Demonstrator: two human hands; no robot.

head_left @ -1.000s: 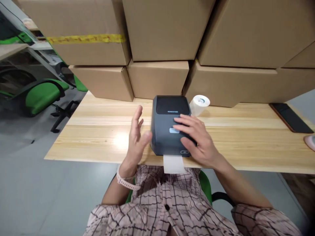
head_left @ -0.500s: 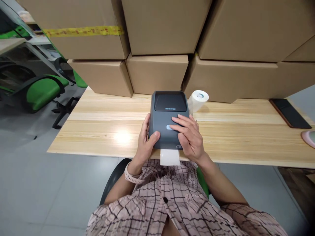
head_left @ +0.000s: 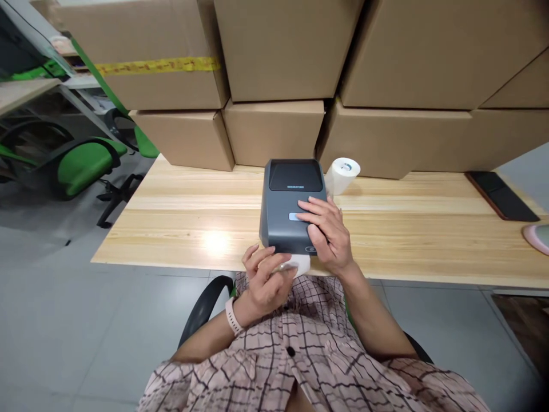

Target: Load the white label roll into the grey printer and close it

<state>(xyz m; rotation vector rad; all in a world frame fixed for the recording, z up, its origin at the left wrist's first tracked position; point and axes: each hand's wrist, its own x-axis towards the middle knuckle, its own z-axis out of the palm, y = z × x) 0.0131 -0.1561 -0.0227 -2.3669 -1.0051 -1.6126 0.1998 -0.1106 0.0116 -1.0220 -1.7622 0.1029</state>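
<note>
A dark grey label printer point(head_left: 281, 203) stands near the front edge of the wooden table. From its front slot a white label strip point(head_left: 303, 264) sticks out. My left hand point(head_left: 270, 280) is at the strip, its thumb and index finger closed on it while the other fingers are slightly spread under the printer's front edge. Across the right part of the printer's lid lies my right hand point(head_left: 330, 234), fingers stretched and apart, one fingertip on the light blue button point(head_left: 293, 217). Behind the printer to the right, a white label roll point(head_left: 342, 176) stands upright.
Stacked cardboard boxes point(head_left: 274, 131) line the back of the table point(head_left: 412, 229). A dark phone-like device point(head_left: 501, 195) lies at the right, beside a pink-rimmed object point(head_left: 536, 237) cut off by the frame. Green chairs point(head_left: 88, 166) stand on the floor at the left.
My left hand has left the printer's left side and moved down and right to the label strip, closing on it. My right hand stays on the lid.
</note>
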